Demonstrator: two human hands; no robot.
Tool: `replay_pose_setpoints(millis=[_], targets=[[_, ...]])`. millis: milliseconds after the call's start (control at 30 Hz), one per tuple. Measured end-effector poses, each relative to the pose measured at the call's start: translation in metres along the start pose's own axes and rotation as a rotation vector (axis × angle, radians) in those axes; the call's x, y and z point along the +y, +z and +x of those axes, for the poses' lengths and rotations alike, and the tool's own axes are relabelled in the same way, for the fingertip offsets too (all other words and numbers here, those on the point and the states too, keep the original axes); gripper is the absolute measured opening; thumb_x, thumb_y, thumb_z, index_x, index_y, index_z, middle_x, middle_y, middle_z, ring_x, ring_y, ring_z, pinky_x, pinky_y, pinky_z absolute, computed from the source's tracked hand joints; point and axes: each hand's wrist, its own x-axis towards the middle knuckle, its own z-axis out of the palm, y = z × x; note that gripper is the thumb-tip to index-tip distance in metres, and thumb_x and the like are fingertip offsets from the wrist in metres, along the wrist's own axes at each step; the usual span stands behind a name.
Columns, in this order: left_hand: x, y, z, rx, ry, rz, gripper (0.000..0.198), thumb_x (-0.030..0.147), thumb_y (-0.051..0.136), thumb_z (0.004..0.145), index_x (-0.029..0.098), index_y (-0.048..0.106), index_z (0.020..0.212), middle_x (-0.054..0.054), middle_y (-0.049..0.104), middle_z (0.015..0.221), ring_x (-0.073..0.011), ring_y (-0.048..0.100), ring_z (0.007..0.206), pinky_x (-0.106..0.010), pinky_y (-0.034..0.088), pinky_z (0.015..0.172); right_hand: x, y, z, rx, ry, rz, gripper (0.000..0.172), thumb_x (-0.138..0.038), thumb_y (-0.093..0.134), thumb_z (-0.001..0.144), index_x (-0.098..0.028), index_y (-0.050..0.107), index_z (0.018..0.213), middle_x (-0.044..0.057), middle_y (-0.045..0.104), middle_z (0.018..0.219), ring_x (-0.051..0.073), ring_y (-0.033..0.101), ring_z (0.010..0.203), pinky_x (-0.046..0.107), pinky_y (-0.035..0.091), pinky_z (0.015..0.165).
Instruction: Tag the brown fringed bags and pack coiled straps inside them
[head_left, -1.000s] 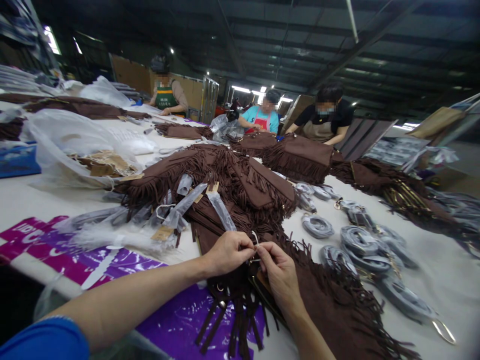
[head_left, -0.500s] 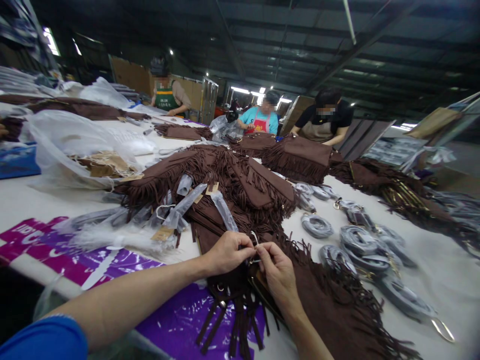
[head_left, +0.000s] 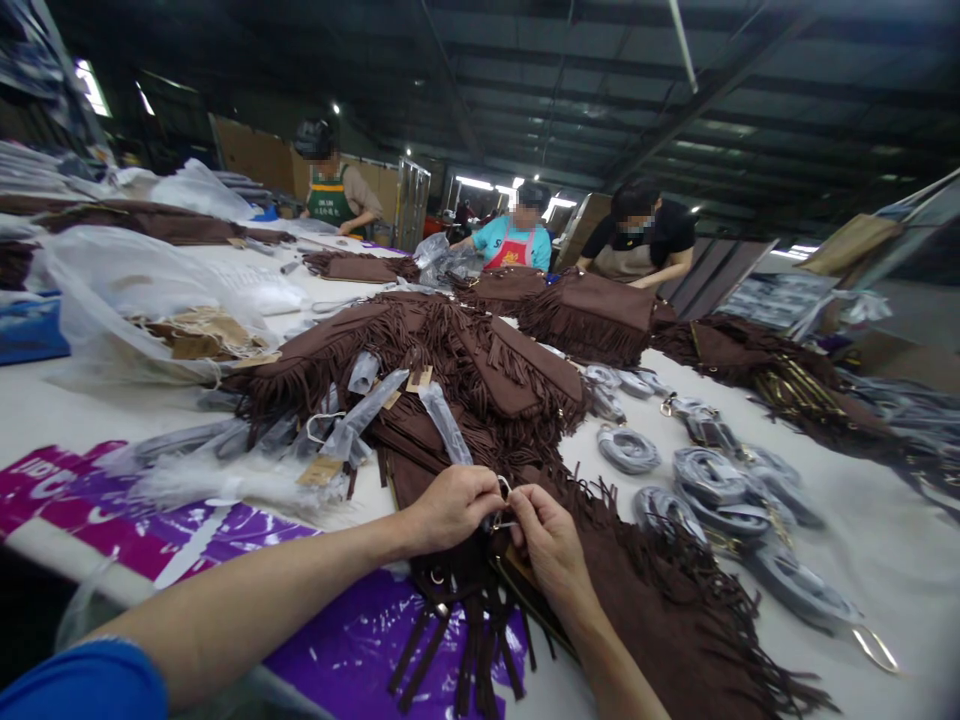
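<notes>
In the head view, the left hand (head_left: 450, 508) and the right hand (head_left: 553, 545) meet near the middle, fingertips almost touching. Each has thumb and finger pinched on a thin pale loop (head_left: 503, 486) (so small that its exact path between the fingers is hard to follow). Directly beneath them is a dark brown fringed bag (head_left: 645, 600), lying across the near part of the bench (head_left: 885, 520), its fringe spread toward the right. More brown strips hang below the hands over a shiny purple sheet (head_left: 360, 650).

Just beyond the hands rises a heap of brown fringed bags (head_left: 536, 375), with a clear plastic sleeve (head_left: 446, 425) lying against it. To the left are a bundle of white ties (head_left: 217, 490) and an open plastic bag (head_left: 79, 290) holding kraft-coloured tags (head_left: 202, 335). Grey coiled straps (head_left: 628, 450) are scattered to the right, one ending in a gold-toned clip (head_left: 876, 650). Three people stand at the far side; the leftmost wears a green apron (head_left: 328, 208).
</notes>
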Motion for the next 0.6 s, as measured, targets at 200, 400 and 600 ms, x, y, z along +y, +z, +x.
replay_pose_setpoints(millis=[200,400,600], targets=[[0.001,0.001,-0.001,0.019,-0.061,-0.001,0.017,0.013,0.051,0.083,0.015,0.059,0.068,0.001,0.055,0.066,-0.0109,0.049,0.064,-0.020,0.036,0.060,0.000,-0.003,0.000,-0.045,0.017,0.033,0.044,-0.061,0.057,0.086,-0.020,0.057,0.070,-0.008,0.040,0.049,0.011,0.034,0.044,0.022,0.028,0.043],[0.001,0.001,-0.001,0.032,-0.058,-0.052,0.018,0.012,0.050,0.082,0.013,0.062,0.069,0.000,0.058,0.067,-0.0111,0.053,0.065,-0.020,0.039,0.062,-0.002,-0.003,-0.001,-0.038,0.028,0.071,0.042,-0.058,0.058,0.086,-0.019,0.059,0.072,-0.007,0.045,0.051,0.011,0.038,0.045,0.022,0.033,0.045],[0.001,0.000,-0.002,0.036,-0.062,-0.052,0.017,0.014,0.053,0.083,0.013,0.064,0.070,0.000,0.061,0.067,-0.0118,0.054,0.066,-0.020,0.039,0.063,-0.009,-0.011,-0.007,-0.128,0.139,0.282,0.028,-0.040,0.070,0.079,-0.018,0.065,0.096,0.001,0.065,0.074,0.017,0.059,0.067,0.028,0.048,0.065]])
